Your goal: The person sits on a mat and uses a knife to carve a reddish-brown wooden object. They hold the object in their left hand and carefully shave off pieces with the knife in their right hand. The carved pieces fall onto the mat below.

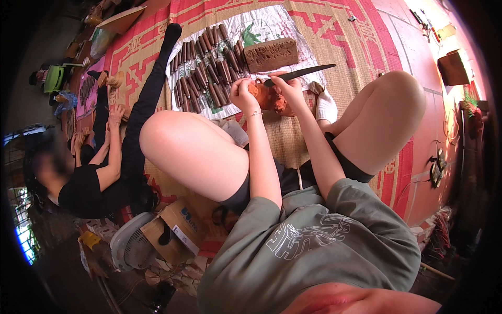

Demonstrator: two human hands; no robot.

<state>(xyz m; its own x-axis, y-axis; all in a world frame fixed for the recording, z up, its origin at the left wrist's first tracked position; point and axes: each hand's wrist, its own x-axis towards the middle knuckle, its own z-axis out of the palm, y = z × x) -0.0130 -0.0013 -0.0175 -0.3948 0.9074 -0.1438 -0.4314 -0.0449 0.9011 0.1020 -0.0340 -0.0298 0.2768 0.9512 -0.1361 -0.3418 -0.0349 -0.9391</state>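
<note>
My right hand (287, 88) is closed round the near end of a dark, flat, tapered blade tool (308, 72), whose tip points to the right. Whether it is a knife or a file I cannot tell. Just left of it, my left hand (243, 95) is curled with its fingers pinched together; what they grip is hidden. Between and below both hands lies a lumpy orange-brown object (272, 100), partly covered by them, its kind unclear. Beyond the hands a brown rectangular block (271, 54) with a pitted side rests on a whitish sheet (264, 23).
Several dark brown cylindrical pieces (212, 68) lie in rows on the sheet, over a red and tan woven mat (345, 47). At left another person (86, 178) in black sits working with their hands. A cardboard box (172, 230) and a grey plastic basket (128, 243) stand lower left.
</note>
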